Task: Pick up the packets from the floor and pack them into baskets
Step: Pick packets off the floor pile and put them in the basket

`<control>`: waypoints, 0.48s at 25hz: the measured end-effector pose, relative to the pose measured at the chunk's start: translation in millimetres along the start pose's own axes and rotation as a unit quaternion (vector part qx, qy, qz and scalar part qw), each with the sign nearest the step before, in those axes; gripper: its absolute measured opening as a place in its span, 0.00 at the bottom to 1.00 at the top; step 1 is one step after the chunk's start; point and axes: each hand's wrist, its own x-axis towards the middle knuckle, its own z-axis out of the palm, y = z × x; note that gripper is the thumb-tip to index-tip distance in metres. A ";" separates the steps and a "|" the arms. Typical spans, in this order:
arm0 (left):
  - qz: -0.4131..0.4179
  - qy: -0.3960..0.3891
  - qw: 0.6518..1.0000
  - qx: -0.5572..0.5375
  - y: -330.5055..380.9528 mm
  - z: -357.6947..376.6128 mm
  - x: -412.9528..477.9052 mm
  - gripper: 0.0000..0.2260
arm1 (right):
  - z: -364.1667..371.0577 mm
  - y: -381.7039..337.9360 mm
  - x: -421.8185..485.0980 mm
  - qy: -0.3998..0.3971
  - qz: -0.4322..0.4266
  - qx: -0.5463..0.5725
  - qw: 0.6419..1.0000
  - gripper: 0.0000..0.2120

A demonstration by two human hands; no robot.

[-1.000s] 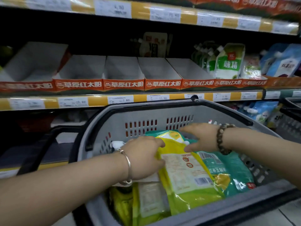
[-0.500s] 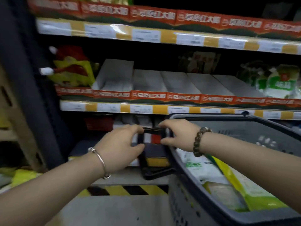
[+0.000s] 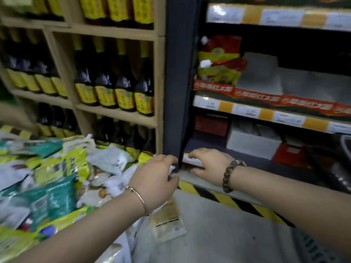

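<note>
**Both hands empty, either side of the shelf post**

Packets are heaped on the floor at left, against the wooden bottle shelf. One flat beige packet lies at the pile's right edge, under the left wrist. Left hand is loosely curled and holds nothing. Dark post stands between the hands. Right hand is half-spread and empty, just beside the bottom shelf lip. Bare floor is open below both arms.
</note>
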 end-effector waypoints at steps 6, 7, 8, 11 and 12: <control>-0.099 -0.029 0.993 0.063 -87.2 18.7 -45.5 0.23 | 63.9 -49.9 40.3 -0.101 -0.075 -0.088 0.988 0.18; -0.117 -0.032 0.991 0.064 -98.0 22.3 -52.3 0.22 | 75.7 -53.7 45.8 -0.125 -0.083 -0.106 0.983 0.18; -0.136 -0.034 0.988 0.063 -107.1 26.5 -58.4 0.20 | 88.5 -56.6 52.1 -0.145 -0.087 -0.112 0.979 0.19; -0.177 -0.051 0.980 0.070 -127.4 39.8 -71.5 0.19 | 129.2 -63.1 80.0 -0.176 -0.057 -0.051 0.981 0.23; -0.185 -0.063 0.978 0.071 -132.7 44.2 -74.5 0.19 | 140.7 -66.0 89.1 -0.188 -0.036 -0.013 0.981 0.24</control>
